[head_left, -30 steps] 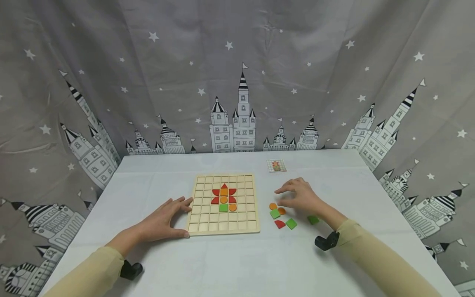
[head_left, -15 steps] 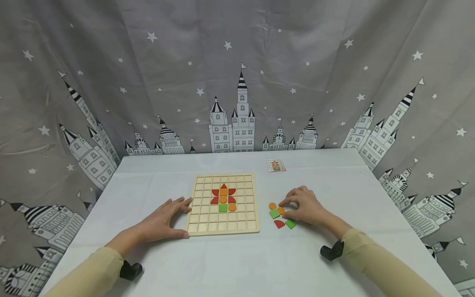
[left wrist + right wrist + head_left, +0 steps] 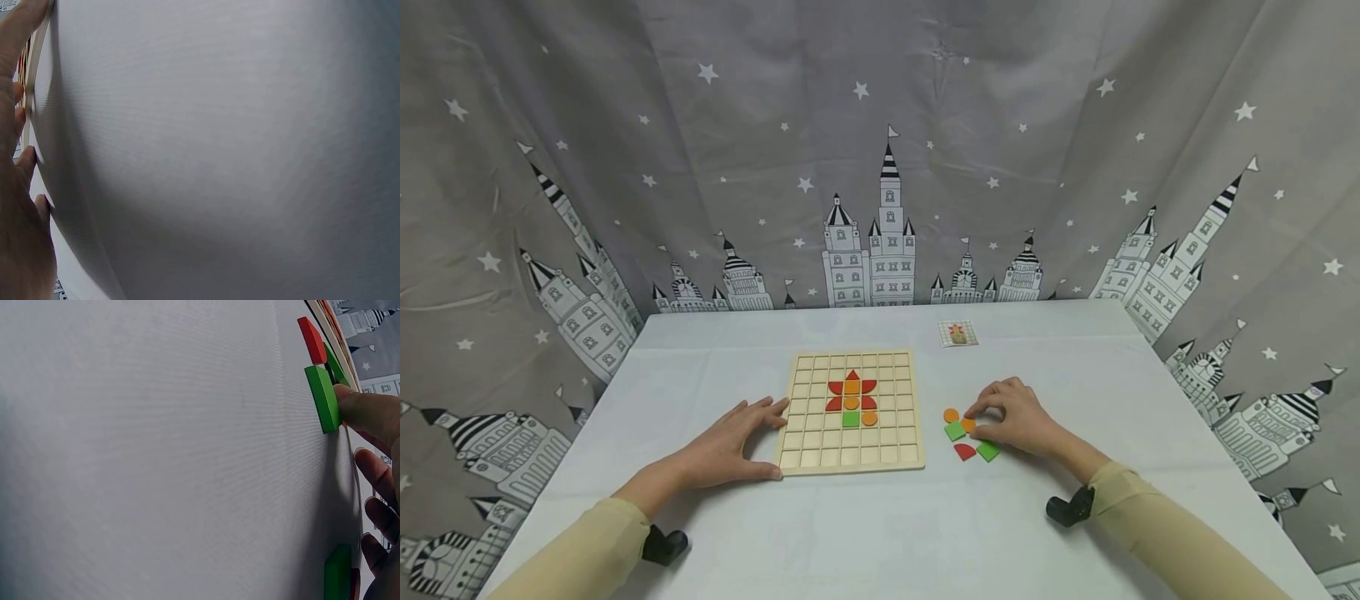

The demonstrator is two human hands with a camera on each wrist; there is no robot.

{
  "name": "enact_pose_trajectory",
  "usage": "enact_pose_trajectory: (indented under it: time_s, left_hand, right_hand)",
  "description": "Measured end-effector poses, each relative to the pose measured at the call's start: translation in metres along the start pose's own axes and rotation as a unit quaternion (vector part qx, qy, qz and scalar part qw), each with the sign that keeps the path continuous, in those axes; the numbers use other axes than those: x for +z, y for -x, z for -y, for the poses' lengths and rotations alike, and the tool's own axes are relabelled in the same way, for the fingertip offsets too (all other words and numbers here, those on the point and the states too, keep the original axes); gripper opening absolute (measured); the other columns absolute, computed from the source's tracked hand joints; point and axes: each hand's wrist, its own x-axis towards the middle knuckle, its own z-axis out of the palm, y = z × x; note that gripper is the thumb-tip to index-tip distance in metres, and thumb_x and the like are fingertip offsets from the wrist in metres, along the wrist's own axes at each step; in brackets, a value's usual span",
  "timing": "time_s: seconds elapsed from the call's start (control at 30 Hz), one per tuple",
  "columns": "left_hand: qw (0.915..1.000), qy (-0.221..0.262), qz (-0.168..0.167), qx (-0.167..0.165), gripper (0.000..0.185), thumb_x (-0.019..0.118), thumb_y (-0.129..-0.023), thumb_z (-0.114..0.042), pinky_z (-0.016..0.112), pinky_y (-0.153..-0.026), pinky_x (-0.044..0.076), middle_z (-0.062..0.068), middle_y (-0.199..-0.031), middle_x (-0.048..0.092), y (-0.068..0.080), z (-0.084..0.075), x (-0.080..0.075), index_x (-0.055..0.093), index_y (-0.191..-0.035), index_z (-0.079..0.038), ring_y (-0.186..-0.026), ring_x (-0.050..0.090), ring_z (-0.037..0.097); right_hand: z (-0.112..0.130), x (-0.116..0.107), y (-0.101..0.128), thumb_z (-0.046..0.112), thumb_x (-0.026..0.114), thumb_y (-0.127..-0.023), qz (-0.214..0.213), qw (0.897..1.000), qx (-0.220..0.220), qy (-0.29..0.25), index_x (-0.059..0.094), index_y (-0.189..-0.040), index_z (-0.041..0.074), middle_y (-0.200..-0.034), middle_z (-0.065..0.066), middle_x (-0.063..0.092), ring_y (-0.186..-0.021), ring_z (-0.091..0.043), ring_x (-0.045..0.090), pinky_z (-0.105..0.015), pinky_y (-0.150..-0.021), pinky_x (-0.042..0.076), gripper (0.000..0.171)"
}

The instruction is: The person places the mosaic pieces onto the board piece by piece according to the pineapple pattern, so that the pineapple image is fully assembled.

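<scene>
Head view: a flat orange disc (image 3: 967, 425), apparently wooden, should be light, stiff and easiest held by its rim; plain-faced, it lies just beside a green square tile (image 3: 954, 431). The right hand (image 3: 1022, 421) pinches it narrowly; the left hand (image 3: 730, 450), fingers spread, touches a pale wooden grid board (image 3: 891, 438).

Free tabletop (image 3: 934, 392) between board (image 3: 895, 417) and tiles (image 3: 954, 431); tiles crowd right fingers (image 3: 982, 405).
</scene>
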Motion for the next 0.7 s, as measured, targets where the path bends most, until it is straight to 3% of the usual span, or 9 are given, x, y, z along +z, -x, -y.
enact_pose_trajectory:
  time_s: [0.4, 0.7]
  left_hand:
    - [1.0, 0.005, -0.001, -0.004, 0.082, 0.081, -0.073, -0.067, 0.059, -0.125, 0.009, 0.003, -0.165, 0.035, 0.0003, -0.0012, -0.0006, 0.059, -0.133, -0.017, -0.153, 0.024, 0.036]
    - [0.9999, 0.001, -0.004, 0.015, 0.081, 0.082, -0.073, -0.065, 0.058, -0.126, 0.01, 0.004, -0.165, 0.034, -0.0005, 0.0021, -0.0002, 0.06, -0.133, -0.015, -0.152, 0.025, 0.036]
  right_hand:
    - [0.0022, 0.0005, -0.0004, 0.038, 0.086, -0.082, 0.0, 1.0, 0.001, -0.001, 0.079, -0.1, 0.035, -0.11, 0.008, 0.062, -0.114, -0.023, 0.045, -0.048, -0.095, 0.039, 0.02]
    - [0.0001, 0.003, -0.0014, 0.034, 0.086, -0.082, -0.02, 0.999, -0.029, 0.022, 0.077, -0.093, 0.035, -0.109, 0.01, 0.061, -0.118, -0.024, 0.045, -0.048, -0.099, 0.038, 0.015]
